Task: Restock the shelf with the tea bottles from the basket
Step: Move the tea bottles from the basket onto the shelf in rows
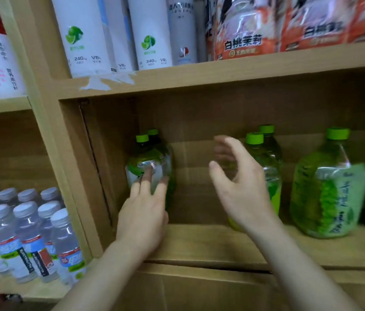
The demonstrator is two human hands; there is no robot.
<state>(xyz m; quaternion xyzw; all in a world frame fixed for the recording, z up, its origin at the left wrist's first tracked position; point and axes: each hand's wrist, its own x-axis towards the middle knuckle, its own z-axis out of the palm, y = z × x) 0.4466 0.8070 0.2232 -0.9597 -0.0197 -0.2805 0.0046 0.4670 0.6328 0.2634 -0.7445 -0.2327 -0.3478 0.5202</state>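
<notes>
My two forearms reach up from the bottom of the view into a wooden shelf bay (199, 248). Nearest, at 7 o'clock, my left hand (144, 212) is released, its fingers straight and spread, with the fingertips (146, 176) touching the front of a green tea bottle (152, 160). That bottle stands upright close to the bay's left wall, and a second green cap (153, 132) shows just behind it.

At 4 o'clock my right hand (242, 187) is loose and slightly blurred, fingers apart, grasping nothing. It hangs in the bare gap of board between the left bottles and the middle pair of tea bottles (272, 173), which stand one behind the other just past my palm. Further toward 3 o'clock a larger tea bottle (329, 187) stands near the front edge.

At 8 o'clock, beyond the upright divider, are capped water bottles (26, 232). Above the bay's top board, white lime-label bottles (82, 34) sit at 11 o'clock and orange packs (242, 30) at 1 o'clock.
</notes>
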